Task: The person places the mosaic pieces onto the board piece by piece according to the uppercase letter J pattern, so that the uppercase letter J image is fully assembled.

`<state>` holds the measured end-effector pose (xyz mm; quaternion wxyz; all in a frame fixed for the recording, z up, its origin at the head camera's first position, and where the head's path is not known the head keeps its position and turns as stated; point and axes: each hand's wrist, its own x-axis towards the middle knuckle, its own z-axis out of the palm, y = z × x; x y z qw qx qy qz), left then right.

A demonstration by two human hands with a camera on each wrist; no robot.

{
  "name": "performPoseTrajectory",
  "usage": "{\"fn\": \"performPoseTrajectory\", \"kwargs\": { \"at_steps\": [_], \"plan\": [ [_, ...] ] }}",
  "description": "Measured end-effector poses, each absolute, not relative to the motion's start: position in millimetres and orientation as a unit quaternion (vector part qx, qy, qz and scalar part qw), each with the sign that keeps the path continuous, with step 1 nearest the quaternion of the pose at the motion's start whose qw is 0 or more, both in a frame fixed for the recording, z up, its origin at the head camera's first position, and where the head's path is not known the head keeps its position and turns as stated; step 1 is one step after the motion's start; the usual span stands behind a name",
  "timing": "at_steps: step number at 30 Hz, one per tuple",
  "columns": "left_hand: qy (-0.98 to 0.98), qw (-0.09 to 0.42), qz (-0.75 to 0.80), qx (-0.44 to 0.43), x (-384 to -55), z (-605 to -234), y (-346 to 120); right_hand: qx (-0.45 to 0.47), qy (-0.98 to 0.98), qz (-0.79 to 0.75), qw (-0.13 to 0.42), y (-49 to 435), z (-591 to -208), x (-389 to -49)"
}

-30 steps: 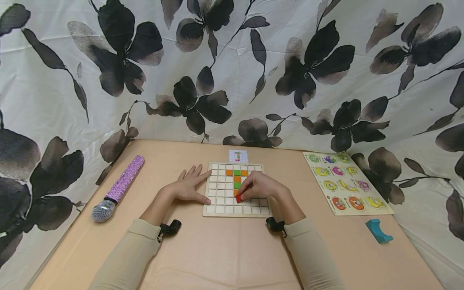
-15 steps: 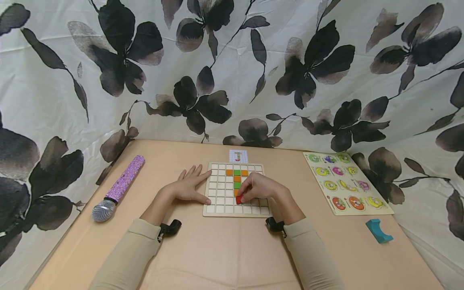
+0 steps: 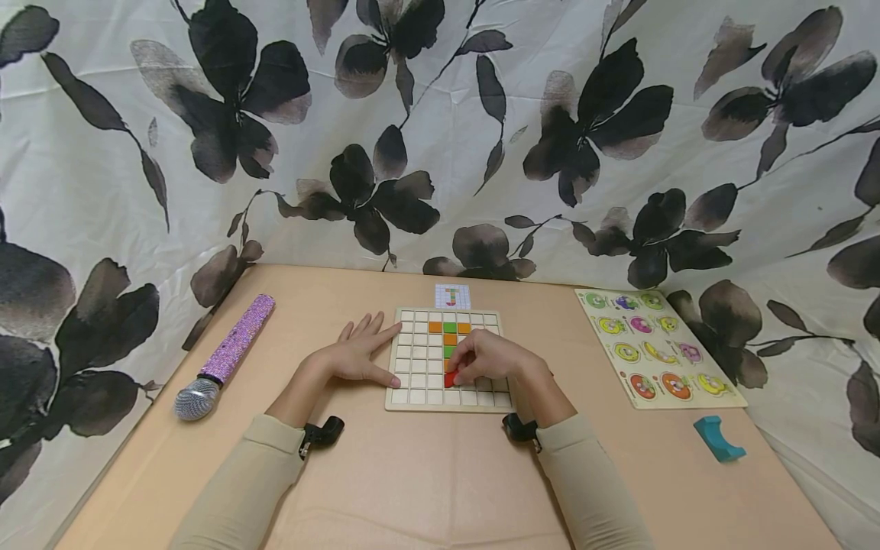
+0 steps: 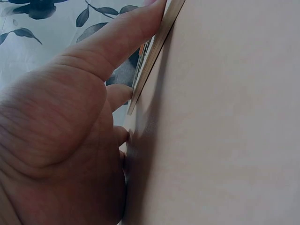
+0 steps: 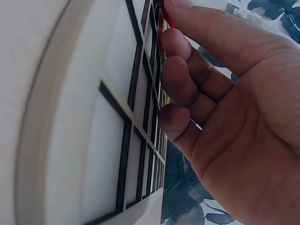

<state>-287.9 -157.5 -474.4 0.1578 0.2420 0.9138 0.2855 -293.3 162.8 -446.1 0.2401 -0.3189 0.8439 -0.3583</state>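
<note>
A pale wooden grid board [image 3: 416,409] with white cells lies mid-table in the head view. Orange and green square tiles [image 3: 450,328] form a short row with a column running down from its middle. At the column's lower end is a red square tile [image 3: 450,380], which my right hand [image 3: 496,357] pinches with thumb and forefinger. Red also shows by the thumb tip in the right wrist view, the other fingers curled close over the cells. My left hand [image 3: 359,357] is spread at the board's left side, thumb [image 4: 122,40] and a fingertip touching its edge.
Behind the board sits a small pattern card [image 3: 452,296]. A glittery purple microphone [image 3: 234,347] lies at left. A fruit picture board [image 3: 653,347] and a teal curved block [image 3: 719,438] are at right. Floral cloth [image 3: 481,137] hangs at the back.
My right hand has shifted slightly and more of the red tile now shows at its fingertips. The left hand and the board have stayed in place.
</note>
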Motion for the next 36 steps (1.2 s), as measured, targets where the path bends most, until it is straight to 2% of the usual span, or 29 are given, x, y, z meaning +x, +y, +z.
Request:
{"fn": "performPoseTrajectory", "kwargs": {
  "at_steps": [8, 22, 36],
  "plan": [
    [0.917, 0.144, 0.276, 0.249, -295, -488, -160, -0.331, 0.838, -0.360, 0.240, 162, -448, -294],
    [0.924, 0.163, 0.253, 0.235, -283, -465, -155, -0.319, 0.846, -0.354, 0.238, 160, -447, -292],
    [0.928, 0.163, 0.243, 0.232, -284, -466, -154, -0.318, 0.853, -0.353, 0.215, 161, -446, -293]
  ]
}}
